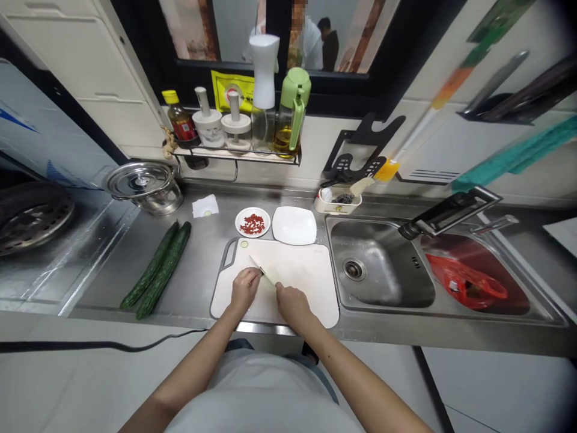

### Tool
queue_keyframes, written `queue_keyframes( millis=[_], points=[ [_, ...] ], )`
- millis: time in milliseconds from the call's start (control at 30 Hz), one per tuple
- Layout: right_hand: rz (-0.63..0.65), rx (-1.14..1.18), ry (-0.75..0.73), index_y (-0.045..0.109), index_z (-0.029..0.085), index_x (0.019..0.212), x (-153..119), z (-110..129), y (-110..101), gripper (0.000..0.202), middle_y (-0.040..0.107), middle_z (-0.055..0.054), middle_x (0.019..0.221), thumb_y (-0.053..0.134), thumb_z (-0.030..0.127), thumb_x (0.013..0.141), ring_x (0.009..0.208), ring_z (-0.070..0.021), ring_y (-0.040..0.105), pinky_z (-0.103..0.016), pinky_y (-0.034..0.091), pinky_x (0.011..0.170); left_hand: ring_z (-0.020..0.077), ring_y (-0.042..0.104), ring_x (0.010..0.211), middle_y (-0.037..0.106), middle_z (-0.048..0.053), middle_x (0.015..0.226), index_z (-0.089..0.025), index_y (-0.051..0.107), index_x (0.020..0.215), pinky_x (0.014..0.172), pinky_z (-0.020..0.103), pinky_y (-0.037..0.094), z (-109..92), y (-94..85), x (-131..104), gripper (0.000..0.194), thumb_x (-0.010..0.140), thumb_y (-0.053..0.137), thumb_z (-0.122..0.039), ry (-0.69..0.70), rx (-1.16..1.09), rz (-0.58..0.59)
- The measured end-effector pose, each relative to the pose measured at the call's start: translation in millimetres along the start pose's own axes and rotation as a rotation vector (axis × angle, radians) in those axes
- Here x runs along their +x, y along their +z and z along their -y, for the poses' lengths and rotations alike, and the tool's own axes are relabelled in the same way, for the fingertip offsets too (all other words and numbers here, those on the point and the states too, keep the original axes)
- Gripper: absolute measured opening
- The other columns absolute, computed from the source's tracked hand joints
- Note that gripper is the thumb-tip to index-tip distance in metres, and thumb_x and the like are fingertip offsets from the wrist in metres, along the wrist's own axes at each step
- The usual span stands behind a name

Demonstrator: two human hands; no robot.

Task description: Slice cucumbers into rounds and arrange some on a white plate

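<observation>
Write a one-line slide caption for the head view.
Both hands, left and right, work a knife on a white cutting board, two cucumbers lying on the steel counter.

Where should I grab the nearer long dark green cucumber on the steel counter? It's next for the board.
Grip the nearer long dark green cucumber around its middle from above, fingers across its width. It lies flat, touching the second cucumber on its left, so come from its free right side.

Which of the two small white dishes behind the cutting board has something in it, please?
The round dish, the left of the pair, holds chopped red pieces. The squarish plate to its right is bare.
</observation>
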State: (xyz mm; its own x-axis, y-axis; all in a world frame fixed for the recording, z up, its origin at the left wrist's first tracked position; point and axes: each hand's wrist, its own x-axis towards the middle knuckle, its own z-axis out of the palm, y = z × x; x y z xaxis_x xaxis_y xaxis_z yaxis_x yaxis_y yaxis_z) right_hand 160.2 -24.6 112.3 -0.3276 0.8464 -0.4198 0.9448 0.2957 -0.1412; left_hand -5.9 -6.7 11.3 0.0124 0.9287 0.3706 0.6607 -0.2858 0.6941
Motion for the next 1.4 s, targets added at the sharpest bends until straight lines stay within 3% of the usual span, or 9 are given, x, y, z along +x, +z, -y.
queue_keyframes(
  millis=[1400],
  points=[
    [0.044,0.042,0.017,0.057,0.013,0.105,10.2,6.6,-2.6,0.029,0.068,-0.014,0.09,0.034,0.007,0.088,0.092,-0.0231,0.066,-0.03,0.047,0.072,0.0179,0.062,0.087,0.068,0.006,0.09,-0.02,0.065,0.082,0.079,0.033,0.05,2.2,1.5,-0.1,0.017,0.088,0.049,-0.022,-0.003,0.021,0.001]
  ],
)
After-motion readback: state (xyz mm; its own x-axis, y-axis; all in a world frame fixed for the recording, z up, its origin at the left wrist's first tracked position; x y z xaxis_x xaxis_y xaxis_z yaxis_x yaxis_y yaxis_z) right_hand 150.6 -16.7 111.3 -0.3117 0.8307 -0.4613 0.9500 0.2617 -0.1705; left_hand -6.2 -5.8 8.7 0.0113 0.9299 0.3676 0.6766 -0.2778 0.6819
